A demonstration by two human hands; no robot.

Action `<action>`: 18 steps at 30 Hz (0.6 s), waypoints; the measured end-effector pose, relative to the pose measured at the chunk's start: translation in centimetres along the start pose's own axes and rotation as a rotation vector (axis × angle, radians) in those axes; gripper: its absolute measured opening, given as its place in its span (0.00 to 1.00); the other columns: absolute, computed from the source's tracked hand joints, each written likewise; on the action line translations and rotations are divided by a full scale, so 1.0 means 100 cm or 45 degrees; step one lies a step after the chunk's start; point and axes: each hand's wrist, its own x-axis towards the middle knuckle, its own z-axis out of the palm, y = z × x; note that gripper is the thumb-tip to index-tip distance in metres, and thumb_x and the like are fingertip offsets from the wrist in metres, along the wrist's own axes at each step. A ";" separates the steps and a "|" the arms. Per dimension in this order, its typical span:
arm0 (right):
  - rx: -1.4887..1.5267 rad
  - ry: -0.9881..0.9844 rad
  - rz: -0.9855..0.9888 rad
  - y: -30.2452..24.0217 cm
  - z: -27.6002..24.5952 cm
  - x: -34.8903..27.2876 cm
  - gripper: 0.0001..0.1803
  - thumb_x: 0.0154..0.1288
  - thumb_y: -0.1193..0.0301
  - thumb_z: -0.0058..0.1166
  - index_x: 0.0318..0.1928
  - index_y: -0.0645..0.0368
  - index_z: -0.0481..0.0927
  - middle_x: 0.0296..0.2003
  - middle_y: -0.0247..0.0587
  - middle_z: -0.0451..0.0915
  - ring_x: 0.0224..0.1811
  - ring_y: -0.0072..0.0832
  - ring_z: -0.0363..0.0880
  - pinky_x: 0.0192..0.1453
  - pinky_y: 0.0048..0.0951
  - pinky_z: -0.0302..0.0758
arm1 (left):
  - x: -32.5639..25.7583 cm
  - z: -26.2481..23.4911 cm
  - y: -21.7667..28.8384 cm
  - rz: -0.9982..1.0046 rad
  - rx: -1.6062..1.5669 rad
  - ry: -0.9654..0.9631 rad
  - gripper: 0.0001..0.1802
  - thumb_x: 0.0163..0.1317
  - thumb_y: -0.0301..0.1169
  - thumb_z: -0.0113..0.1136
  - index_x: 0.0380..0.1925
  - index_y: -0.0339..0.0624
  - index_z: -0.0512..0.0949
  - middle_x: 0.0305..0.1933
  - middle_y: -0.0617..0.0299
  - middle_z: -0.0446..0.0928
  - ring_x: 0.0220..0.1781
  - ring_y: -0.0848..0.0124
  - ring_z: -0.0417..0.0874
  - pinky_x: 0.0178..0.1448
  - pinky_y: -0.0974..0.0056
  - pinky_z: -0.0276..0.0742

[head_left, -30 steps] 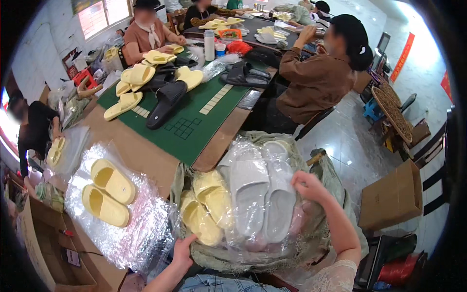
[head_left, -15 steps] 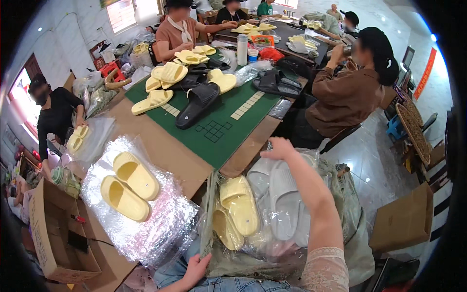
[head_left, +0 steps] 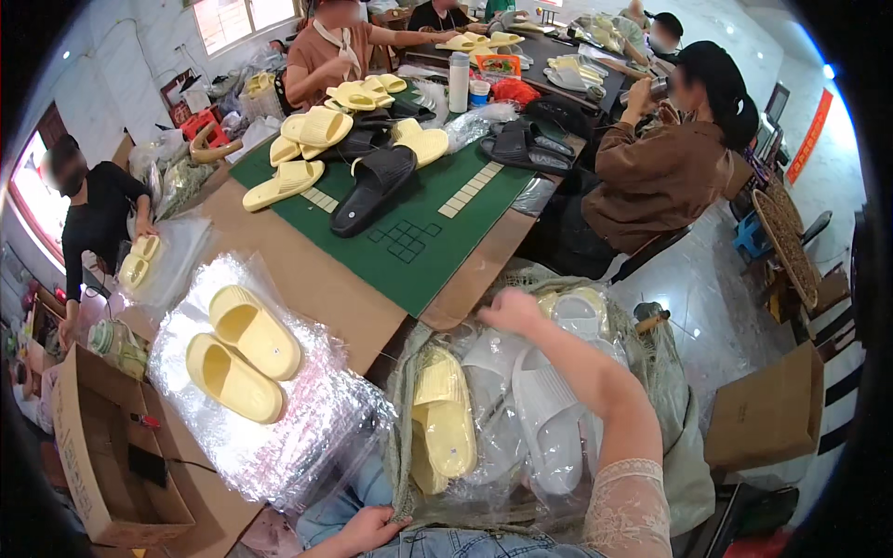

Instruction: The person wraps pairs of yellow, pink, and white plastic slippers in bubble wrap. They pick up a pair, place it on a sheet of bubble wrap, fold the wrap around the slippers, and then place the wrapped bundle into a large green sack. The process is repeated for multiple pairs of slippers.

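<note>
An open woven sack [head_left: 677,418] lies in front of me, its mouth spread wide. Inside are plastic-wrapped slippers: a yellow pair [head_left: 443,414] on the left, grey slippers [head_left: 551,418] in the middle, more yellow behind. My left hand [head_left: 370,530] is closed on the sack's near left rim. Across the sack's mouth reaches my right arm, and my right hand [head_left: 512,311] is closed at the far rim, its fingertips partly hidden. Left of the sack, an unwrapped yellow slipper pair [head_left: 244,353] rests on a stack of clear plastic bags [head_left: 326,423].
A table with a green mat [head_left: 419,279] holds yellow and black slippers [head_left: 374,191]. An open cardboard box [head_left: 84,446] stands at left, another carton [head_left: 767,405] at right. A person in brown [head_left: 651,177] sits at the right, one in black [head_left: 102,219] at the left; others work farther back.
My right hand has come nearer and slightly left, and the sack's far rim now shows with yellow slippers below it. The wrapped slippers inside have shifted. My left hand is lower.
</note>
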 end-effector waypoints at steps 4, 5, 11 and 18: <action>-0.094 0.571 -0.041 0.053 0.039 0.049 0.21 0.54 0.54 0.65 0.45 0.52 0.85 0.47 0.48 0.78 0.57 0.45 0.76 0.58 0.47 0.75 | 0.005 0.008 -0.025 0.036 0.051 -0.023 0.32 0.67 0.53 0.59 0.19 0.32 0.71 0.16 0.48 0.65 0.22 0.52 0.73 0.31 0.51 0.69; -0.132 0.573 -0.096 0.062 0.045 0.053 0.18 0.55 0.56 0.66 0.44 0.51 0.85 0.45 0.48 0.78 0.56 0.44 0.76 0.58 0.47 0.75 | 0.006 0.009 -0.028 0.045 0.058 -0.045 0.31 0.67 0.52 0.59 0.21 0.31 0.72 0.17 0.48 0.66 0.22 0.52 0.72 0.30 0.52 0.69; 0.494 0.940 0.020 0.105 0.010 0.033 0.12 0.64 0.64 0.53 0.45 0.49 0.84 0.35 0.51 0.84 0.40 0.50 0.84 0.45 0.47 0.78 | 0.011 0.003 -0.006 -0.082 -0.042 0.097 0.24 0.69 0.45 0.58 0.28 0.30 0.76 0.23 0.46 0.75 0.24 0.59 0.76 0.33 0.56 0.72; 0.728 1.461 0.120 0.127 -0.039 -0.011 0.10 0.66 0.71 0.51 0.43 0.56 0.84 0.30 0.50 0.82 0.33 0.42 0.83 0.39 0.36 0.76 | 0.030 -0.008 0.019 -0.050 -0.625 0.425 0.17 0.72 0.37 0.53 0.41 0.29 0.79 0.28 0.47 0.82 0.33 0.75 0.79 0.39 0.61 0.77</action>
